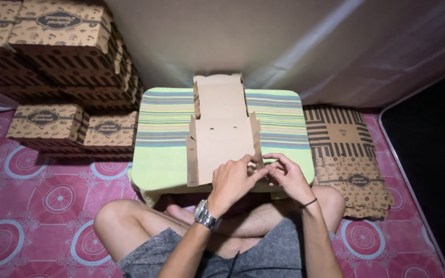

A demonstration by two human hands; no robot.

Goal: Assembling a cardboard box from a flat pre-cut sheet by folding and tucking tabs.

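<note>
Two hands meet at lower centre of frame, both on the near right corner of a flat cardboard box blank (221, 139). Blank lies unfolded on a small low table w/ striped cloth (166, 123), long axis running away from the person toward top of frame, side flaps partly raised along both edges. Left hand (233, 181), wristwatch (205, 214) on it, reaches across from lower left; fingers curled, tips pinching the right side flap at its near end. Right hand (288, 175), thin dark band on wrist, comes in from the right; fingers bent, thumb and index nipping the same flap edge, rest loosely spread. Exact contact pts partly hidden by the left hand, but both look to be grasping cardboard, not released. So the work pt sits right at the fingertips, just fwd of both hands; rest of blank stretches up-frame from them. Right hand is nearer the flap's outer side, left covers the inner.

Surroundings: person sits cross-legged on pink patterned floor mat (42, 206). Stack of folded printed boxes (63, 56) upper left. Pile of flat printed blanks (348, 154) right of table, near right hand.
</note>
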